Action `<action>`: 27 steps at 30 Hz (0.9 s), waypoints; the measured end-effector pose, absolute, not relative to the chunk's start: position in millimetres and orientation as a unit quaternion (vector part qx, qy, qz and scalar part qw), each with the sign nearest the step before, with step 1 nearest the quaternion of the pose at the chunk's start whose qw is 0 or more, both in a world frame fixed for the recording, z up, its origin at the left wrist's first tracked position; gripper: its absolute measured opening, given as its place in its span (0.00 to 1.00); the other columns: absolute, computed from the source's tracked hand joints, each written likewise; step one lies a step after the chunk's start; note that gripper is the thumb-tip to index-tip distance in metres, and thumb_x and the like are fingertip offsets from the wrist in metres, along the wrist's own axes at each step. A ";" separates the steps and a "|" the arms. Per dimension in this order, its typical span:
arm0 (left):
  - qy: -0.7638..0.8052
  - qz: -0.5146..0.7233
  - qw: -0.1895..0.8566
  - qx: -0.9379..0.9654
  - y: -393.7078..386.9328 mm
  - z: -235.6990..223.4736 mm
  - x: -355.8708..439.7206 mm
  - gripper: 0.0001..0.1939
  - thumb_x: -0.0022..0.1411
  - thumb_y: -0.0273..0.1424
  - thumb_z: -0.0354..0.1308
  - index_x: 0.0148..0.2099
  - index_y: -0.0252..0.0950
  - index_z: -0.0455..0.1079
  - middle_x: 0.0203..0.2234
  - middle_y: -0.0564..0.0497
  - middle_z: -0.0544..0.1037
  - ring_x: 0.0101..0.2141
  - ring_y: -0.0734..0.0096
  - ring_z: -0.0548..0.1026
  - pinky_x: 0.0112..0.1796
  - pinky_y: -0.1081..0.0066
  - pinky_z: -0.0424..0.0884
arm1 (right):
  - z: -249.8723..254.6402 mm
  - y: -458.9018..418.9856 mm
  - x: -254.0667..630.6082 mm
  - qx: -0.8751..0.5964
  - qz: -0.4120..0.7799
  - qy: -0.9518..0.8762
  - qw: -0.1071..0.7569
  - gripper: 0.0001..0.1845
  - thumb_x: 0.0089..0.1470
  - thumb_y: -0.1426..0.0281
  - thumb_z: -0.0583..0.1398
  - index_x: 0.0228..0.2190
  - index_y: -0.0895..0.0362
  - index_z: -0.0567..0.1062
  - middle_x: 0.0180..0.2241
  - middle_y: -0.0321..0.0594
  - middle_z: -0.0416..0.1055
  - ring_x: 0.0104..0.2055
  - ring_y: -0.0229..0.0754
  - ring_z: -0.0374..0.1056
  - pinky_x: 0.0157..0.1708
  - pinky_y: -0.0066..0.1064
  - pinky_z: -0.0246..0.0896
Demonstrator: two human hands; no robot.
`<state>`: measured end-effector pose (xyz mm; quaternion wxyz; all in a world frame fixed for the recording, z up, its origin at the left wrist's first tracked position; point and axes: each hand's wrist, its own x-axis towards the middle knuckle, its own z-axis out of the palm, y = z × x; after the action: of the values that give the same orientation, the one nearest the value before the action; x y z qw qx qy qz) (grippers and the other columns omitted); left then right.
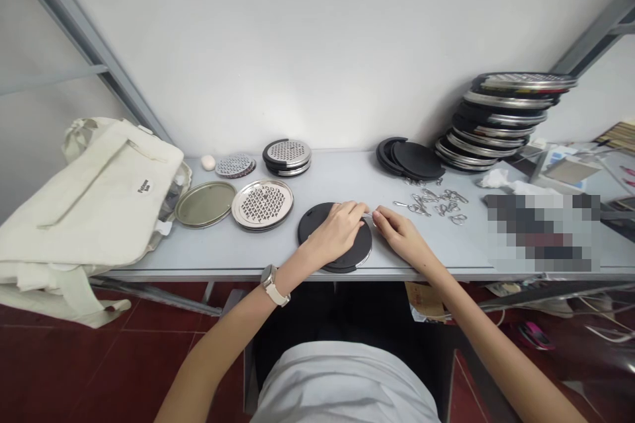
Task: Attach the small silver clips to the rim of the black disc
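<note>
Left hand [343,227] curls over the disc [310,221], grip unclear; right hand [397,228] pinches a metal piece [370,215] by its 2 o'clock rim; tabletop [248,252] edge just beside its 6 o'clock.

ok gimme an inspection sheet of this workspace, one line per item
Surface: grey tabletop, bare patches between the groups.
Work things: black disc at the front; perforated metal plate and plain disc to its left; small wire-like metal pieces scattered loose; tall disc stack, uneven and leaning.
Clutter: cream bag over the left end; crumpled white paper or tissue at right; pixelated patch hides what lies there.
Hands: left hand over the disc, right hand beside it; grip unclear.
Cables: white cord low at right.
Surroundings: white wall, metal frame, red floor.
</note>
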<state>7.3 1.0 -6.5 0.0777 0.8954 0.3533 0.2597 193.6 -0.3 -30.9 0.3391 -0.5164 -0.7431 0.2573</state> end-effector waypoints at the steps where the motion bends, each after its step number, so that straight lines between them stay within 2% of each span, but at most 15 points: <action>1: 0.354 0.259 0.069 0.896 0.7 -6.0 7.2 0.08 0.69 0.24 0.45 0.49 0.35 0.61 0.42 0.48 0.70 0.45 0.65 0.69 0.49 0.64 0.63 | -30.6 -0.4 193.4 -0.516 0.256 -0.745 0.337 0.18 0.64 0.60 0.47 0.24 0.54 0.56 0.21 0.31 0.55 0.25 0.38 0.55 0.29 0.29 0.51; 11: 0.381 0.239 0.034 0.893 -1.2 -3.4 7.2 0.07 0.69 0.28 0.46 0.48 0.35 0.61 0.42 0.47 0.71 0.45 0.62 0.68 0.49 0.62 0.62 | -25.6 0.1 187.7 -0.491 0.254 -0.774 0.307 0.16 0.65 0.62 0.46 0.26 0.54 0.61 0.24 0.32 0.63 0.28 0.39 0.61 0.32 0.29 0.54; 27: 0.387 0.225 0.024 0.894 -3.7 0.1 6.9 0.09 0.70 0.27 0.44 0.49 0.34 0.61 0.40 0.47 0.72 0.44 0.63 0.69 0.48 0.63 0.60 | -24.5 -2.2 189.5 -0.497 0.234 -0.773 0.317 0.16 0.64 0.62 0.46 0.26 0.53 0.62 0.22 0.33 0.62 0.26 0.39 0.60 0.30 0.29 0.54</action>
<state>6.9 -3.7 0.1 0.0238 0.8939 0.3869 0.2251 189.5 -2.2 -24.5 0.3169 -0.4972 -0.7730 0.2341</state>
